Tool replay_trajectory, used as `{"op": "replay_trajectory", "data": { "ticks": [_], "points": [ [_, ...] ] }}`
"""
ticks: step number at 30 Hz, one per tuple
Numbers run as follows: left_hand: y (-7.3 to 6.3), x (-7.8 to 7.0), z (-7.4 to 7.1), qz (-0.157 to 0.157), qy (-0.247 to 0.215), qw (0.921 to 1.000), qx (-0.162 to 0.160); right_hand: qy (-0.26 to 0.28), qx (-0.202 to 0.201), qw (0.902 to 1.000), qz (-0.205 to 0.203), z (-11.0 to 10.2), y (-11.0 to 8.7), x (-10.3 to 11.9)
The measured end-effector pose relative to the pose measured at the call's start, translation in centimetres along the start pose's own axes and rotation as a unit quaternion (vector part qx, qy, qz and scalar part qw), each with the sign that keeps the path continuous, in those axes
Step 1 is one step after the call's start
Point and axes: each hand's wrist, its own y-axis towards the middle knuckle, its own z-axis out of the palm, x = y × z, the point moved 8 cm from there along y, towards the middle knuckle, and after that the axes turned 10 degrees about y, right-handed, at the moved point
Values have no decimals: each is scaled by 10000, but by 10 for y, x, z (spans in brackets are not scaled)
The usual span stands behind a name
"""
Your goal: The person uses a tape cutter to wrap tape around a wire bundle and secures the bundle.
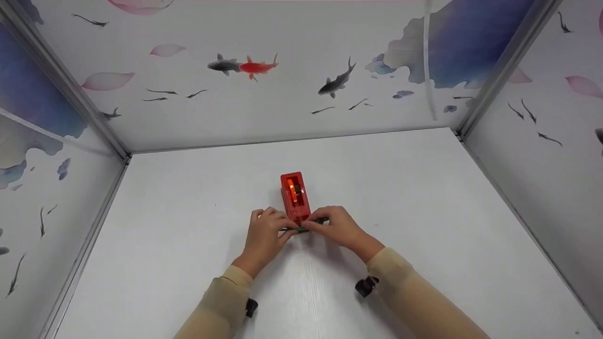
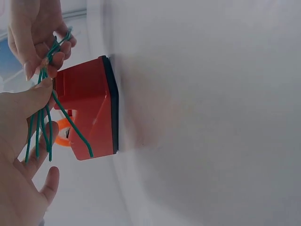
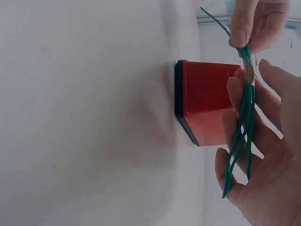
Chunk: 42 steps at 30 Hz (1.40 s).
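Both hands hold a bundle of thin green wires [image 3: 244, 122] just in front of a red tape dispenser [image 1: 305, 208]. My left hand [image 1: 267, 233] pinches the bundle between thumb and fingertips, its other fingers spread, as the left wrist view shows. On the other side, my right hand [image 1: 343, 229] has its thumb and fingers around the bundle. Near the middle, a brownish, clear-looking band [image 3: 249, 71] wraps the wires between the hands. One wire [image 2: 73, 123] splays away from the others. Inside the dispenser sits an orange ring [image 1: 291, 190].
The dispenser stands on a dark base [image 2: 113, 103] on a white table [image 1: 188, 197]. White panels printed with fish and petals [image 1: 301, 108] enclose the back and both sides. Small black devices [image 1: 365, 286] are worn at the wrists under beige sleeves [image 1: 410, 287].
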Motion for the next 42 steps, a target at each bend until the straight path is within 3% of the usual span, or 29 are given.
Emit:
{"op": "replay_trajectory", "data": {
  "ticks": [4, 11, 16, 19, 22, 27, 32, 38, 42],
  "points": [
    [-2, 2, 3, -28, 70, 10000, -8, 5, -173, 9994, 285, 3, 1, -5],
    [-3, 7, 10, -132, 87, 9999, 30, 341, -433, 9980, 303, 7, -1, -9],
    [0, 14, 17, -409, -417, 9977, 330, 403, -689, 9956, 499, 7, -4, -14],
    [3, 18, 21, -554, -1200, 9900, 489, 393, -831, 9937, 635, 7, -6, -17],
    [8, 21, 25, -685, -2033, 9751, 562, 381, -941, 9925, 687, 7, -8, -18],
    [15, 23, 32, -959, -2722, 9545, 757, 314, -1049, 9906, 824, 8, -9, -18],
    [20, 24, 37, -1265, -2813, 9456, 1035, 365, -1082, 9880, 1036, 10, -9, -20],
    [26, 29, 38, -1453, -2737, 9448, 1065, 433, -1089, 9869, 1107, 12, -8, -22],
    [26, 33, 42, -1663, -2837, 9356, 1283, 460, -1111, 9865, 1114, 13, -8, -22]
  ]
}}
